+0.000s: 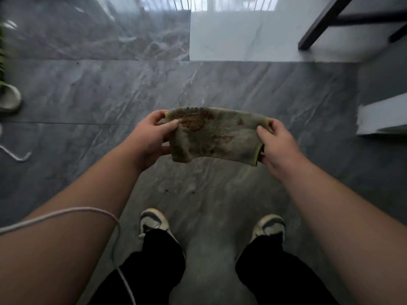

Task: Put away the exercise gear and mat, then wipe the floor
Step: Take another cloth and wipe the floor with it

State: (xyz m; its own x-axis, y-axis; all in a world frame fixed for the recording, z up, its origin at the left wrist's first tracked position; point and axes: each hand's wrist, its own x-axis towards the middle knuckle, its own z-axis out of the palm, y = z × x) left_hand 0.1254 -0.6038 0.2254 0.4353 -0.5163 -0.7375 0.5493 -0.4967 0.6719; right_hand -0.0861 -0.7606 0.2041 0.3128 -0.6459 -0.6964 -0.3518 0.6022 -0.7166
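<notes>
Both hands, left hand (152,137) and right hand (275,144), grip the cloth (214,135) stretched between them.

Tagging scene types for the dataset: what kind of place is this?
Probably a room in a home. Polished grey marble-look floor tiles, a slipper lying at the left edge, and a dark furniture leg top right. Both hands hold a stained cloth.
</notes>
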